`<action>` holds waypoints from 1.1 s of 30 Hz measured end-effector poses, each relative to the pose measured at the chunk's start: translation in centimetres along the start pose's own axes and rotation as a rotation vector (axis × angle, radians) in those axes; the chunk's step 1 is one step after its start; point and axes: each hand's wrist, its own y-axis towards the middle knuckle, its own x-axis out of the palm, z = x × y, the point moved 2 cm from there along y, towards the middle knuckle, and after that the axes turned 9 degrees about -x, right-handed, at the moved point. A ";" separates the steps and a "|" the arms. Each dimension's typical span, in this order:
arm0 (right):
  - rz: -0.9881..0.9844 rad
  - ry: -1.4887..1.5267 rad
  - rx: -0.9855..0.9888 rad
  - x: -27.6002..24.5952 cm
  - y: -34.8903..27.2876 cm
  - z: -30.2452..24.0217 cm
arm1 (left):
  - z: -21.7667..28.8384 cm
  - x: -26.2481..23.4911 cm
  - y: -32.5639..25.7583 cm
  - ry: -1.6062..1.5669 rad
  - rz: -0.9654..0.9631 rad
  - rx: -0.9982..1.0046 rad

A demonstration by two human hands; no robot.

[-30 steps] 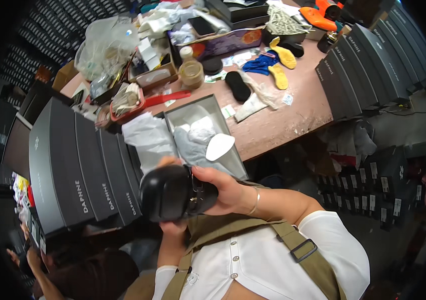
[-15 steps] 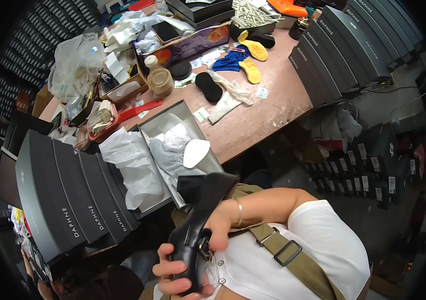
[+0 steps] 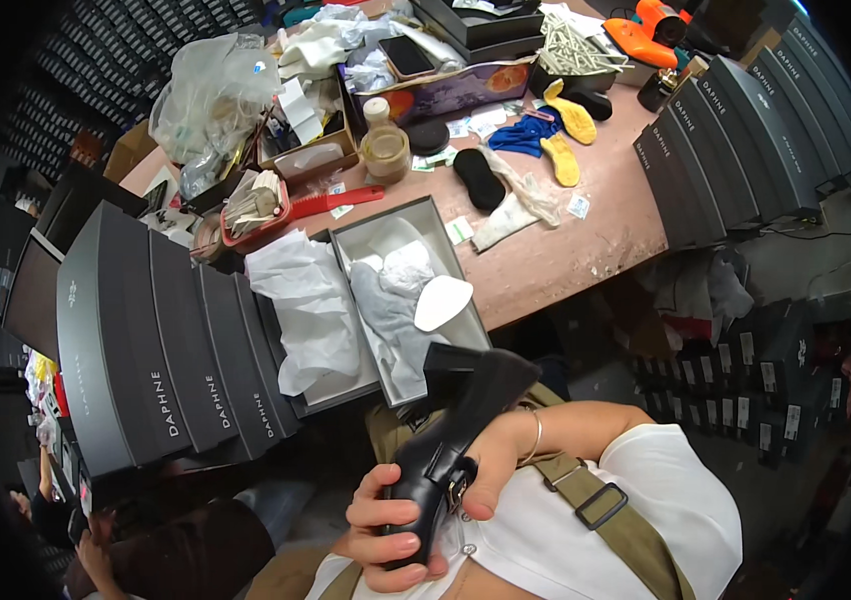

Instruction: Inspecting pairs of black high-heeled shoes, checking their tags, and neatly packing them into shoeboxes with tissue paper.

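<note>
Glossy black leather shoe (image 3: pixel 451 440); crinkled white tissue paper (image 3: pixel 311 305).

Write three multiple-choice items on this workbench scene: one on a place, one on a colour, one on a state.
1. Where is the black shoe?
A. in both hands, near the chest
B. inside the open box
C. on the floor

2. What colour are the two insoles by the blue ones?
A. red
B. yellow
C. white

3. How is the grey box on the table?
A. lidded
B. crushed
C. open, holding white tissue

Key: 1 A, left hand and right hand grip it; 2 B, both plainly yellow; 3 C, paper shows inside.
</note>
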 end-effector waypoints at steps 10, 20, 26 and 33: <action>0.602 0.159 -0.019 -0.3 -2.6 2.5 | -1.1 -1.5 1.5 0.018 -0.222 -0.531; 0.012 0.044 -0.005 -0.3 -0.7 0.2 | 0.6 -0.5 1.1 -0.107 -0.214 -0.202; 0.469 -0.355 0.259 -1.0 -1.4 0.1 | -1.8 -2.3 2.7 0.033 -0.239 -0.410; 0.561 -1.662 0.167 -2.2 -5.3 -4.4 | -9.4 -9.8 4.8 -0.157 -0.003 -1.411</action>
